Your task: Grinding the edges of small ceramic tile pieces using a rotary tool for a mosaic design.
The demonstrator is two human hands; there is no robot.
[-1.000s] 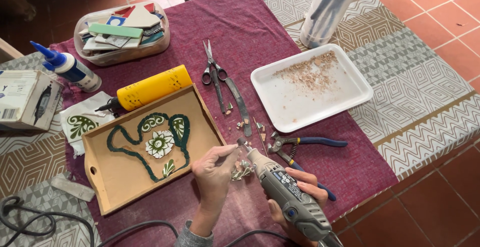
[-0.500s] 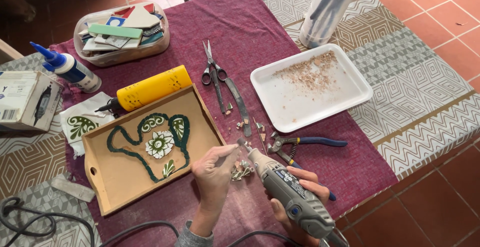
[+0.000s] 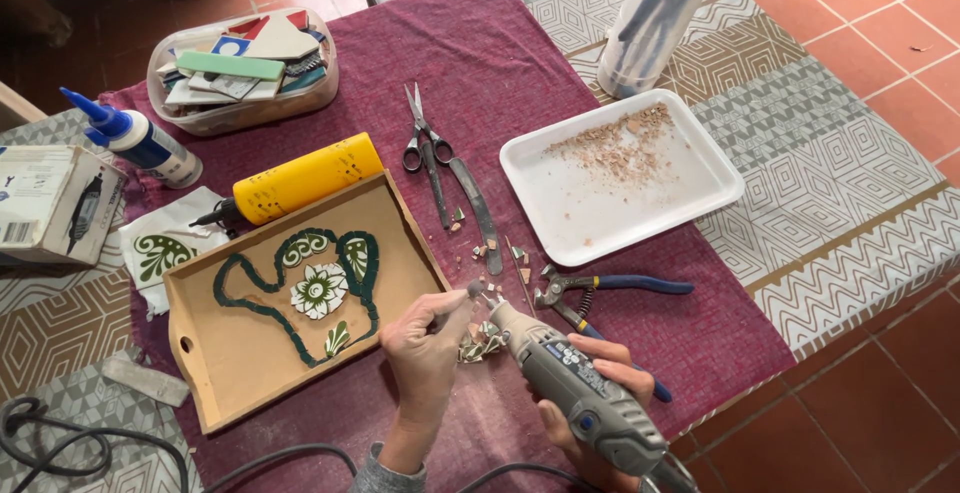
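Holding almost as a second ago, the left hand pinches a small tile piece beside the wooden tray, while the right hand grips the grey rotary tool, its tip nudged closer.

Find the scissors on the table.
In the head view, the scissors lie on the maroon cloth at centre, between the yellow tube and the white tray, above the wooden tray.
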